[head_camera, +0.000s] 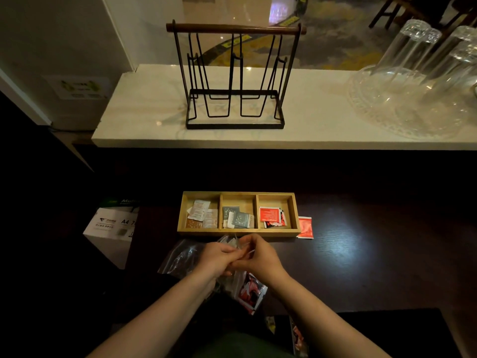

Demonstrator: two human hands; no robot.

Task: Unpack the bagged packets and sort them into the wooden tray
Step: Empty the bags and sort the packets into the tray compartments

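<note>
Both hands met just short of the tray: left hand (215, 257) and right hand (255, 257), fingers curled, pinched the mouth of a clear bag (233, 277) with red packets (249, 293) showing through it, apparently the opening step. A spent bag (180, 257) lay left of them; beyond, the tray (238, 233) held pale, grey and red packets by compartment, one red packet (305, 227) just outside its right end. Next called for: part the mouth, draw packets out, file them right.

Person's body, head view
Both forearms are seen bare, no sleeves reaching the wrists; left hand (216, 257) and right hand (259, 257) are ungloved. Dark green clothing is seen at the bottom edge.
</note>
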